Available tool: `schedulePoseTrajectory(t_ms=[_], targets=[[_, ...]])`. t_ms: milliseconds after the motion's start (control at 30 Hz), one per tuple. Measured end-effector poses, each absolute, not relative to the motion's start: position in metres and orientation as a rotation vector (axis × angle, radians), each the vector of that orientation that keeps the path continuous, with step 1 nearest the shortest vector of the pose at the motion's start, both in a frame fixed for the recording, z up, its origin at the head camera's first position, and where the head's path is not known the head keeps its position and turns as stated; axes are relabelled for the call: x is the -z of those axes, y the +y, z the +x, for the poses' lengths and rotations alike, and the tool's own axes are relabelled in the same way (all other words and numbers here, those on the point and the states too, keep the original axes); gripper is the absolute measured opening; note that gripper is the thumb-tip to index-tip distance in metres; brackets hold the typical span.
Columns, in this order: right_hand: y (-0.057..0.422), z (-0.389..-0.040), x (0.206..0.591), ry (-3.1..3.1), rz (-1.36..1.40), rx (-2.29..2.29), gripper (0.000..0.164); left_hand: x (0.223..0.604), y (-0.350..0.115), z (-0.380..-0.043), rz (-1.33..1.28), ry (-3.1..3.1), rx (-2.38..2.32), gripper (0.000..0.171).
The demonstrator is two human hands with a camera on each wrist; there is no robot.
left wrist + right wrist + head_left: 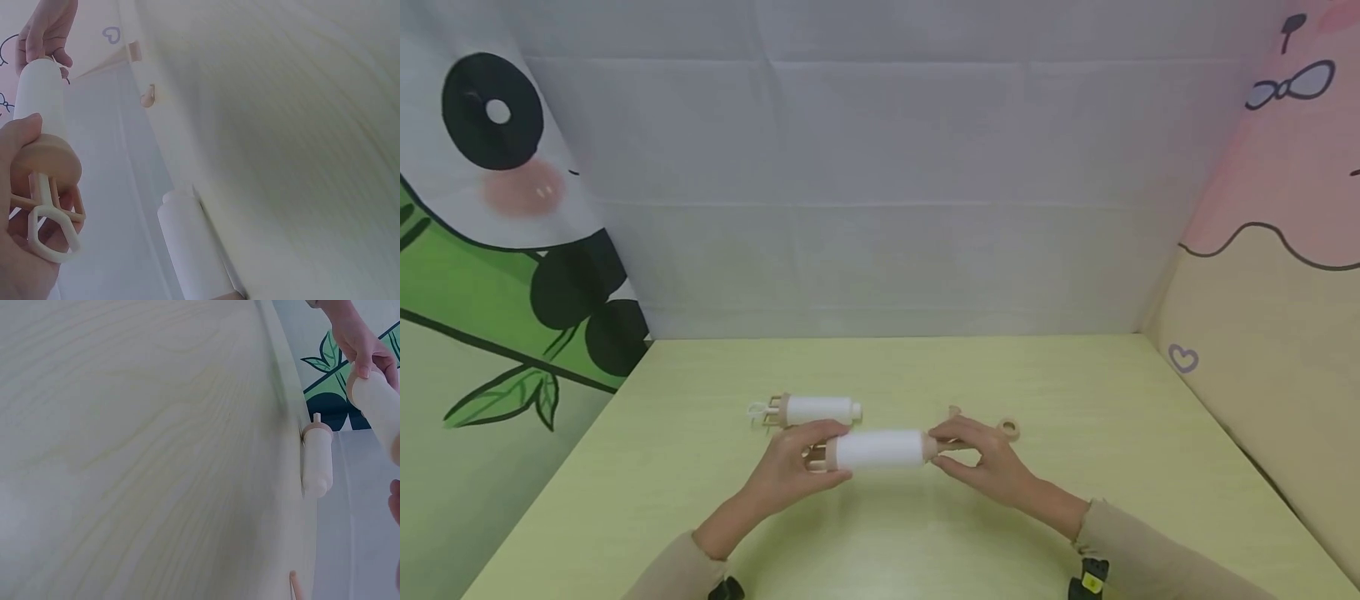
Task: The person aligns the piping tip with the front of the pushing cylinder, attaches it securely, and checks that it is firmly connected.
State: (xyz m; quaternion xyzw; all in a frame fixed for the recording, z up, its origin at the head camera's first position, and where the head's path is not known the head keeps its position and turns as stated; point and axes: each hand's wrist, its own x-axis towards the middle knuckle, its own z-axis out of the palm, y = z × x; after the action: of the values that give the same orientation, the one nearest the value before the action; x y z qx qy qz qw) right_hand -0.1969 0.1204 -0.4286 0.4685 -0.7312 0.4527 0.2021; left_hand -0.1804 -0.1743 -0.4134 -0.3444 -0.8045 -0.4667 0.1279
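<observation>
A cloth printed with a rounded black-and-white creature (583, 192) hangs at far left, beside the pale, wood-grained table (1150, 467). On the tabletop lies a smooth white cylinder (818, 408) with a beige collar and stepped end. Just nearer, the left hand (797, 462) grips the collar end of a second, matching tube (880, 450), held level above the table; from its rounded beige collar (47, 162) juts an angular white loop (57, 255). A small beige piece (954, 411) lies behind the right hand (988, 462), whose thumb and fingers pinch the tube's narrow tan tip. Just beyond that hand sits a round beige ring (1008, 429), and a pink-and-cream printed cloth (1262, 333) closes the right side.
</observation>
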Motion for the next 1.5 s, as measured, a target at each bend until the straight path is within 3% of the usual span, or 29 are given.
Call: schedulePoseTrajectory(t_ms=[200,500,1000,1333,1500], targets=[[0.121,-0.198,0.430,-2.084,1.302,-1.285,0.034,0.415,-0.176,-0.181,-1.012,-2.333,1.335,0.046],[0.112,-0.182,0.401,-1.990,1.351,-1.265,0.045,0.414,-0.179,-0.180,-1.011,-2.350,1.357,0.047],[0.109,-0.179,0.395,-1.975,1.385,-1.259,0.039,0.412,-0.179,-0.179,-1.020,-2.336,1.341,0.047],[0.119,-0.198,0.430,-2.028,1.381,-1.244,0.044,0.417,-0.180,-0.184,-1.023,-2.347,1.291,0.046],[0.118,-0.199,0.433,-1.993,1.400,-1.230,0.034,0.417,-0.180,-0.183,-1.031,-2.344,1.288,0.045]])
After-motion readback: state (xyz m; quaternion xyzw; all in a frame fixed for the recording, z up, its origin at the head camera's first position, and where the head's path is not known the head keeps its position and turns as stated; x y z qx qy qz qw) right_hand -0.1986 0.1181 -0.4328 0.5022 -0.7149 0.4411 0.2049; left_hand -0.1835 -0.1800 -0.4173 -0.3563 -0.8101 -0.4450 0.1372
